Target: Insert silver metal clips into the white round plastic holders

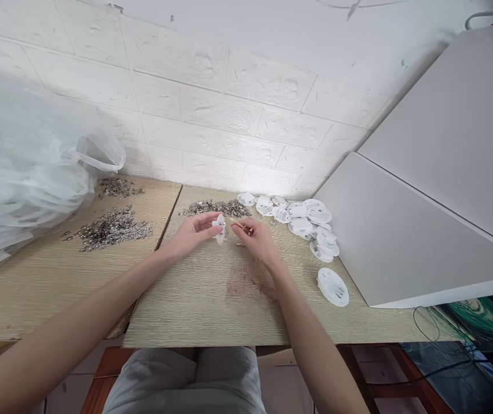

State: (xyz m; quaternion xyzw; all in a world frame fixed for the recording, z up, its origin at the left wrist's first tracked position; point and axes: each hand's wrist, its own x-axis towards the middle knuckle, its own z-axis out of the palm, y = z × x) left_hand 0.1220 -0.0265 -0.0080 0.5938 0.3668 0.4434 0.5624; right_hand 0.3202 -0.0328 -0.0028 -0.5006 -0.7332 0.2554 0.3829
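Observation:
Near the middle of the wooden table [186,293], my left hand [195,232] pinches a white disc [220,230] with small metal pieces on it, held on edge. Just right of the disc, my right hand [255,234] is closed on a thin, light-coloured stick [237,223] whose tip points toward the disc. A small gap shows between stick and disc. Behind my hands lies a heap of small metal parts [216,207]. A few tiny metal bits lie on the table beneath my fingers, too small to make out.
Two more heaps of metal parts [115,229] lie at left, beside a large translucent bag [26,167]. White discs [315,221] are piled at the back right, with another disc [333,287] nearer. A grey-white panel [423,230] bounds the right side; green wires [483,322] lie beyond.

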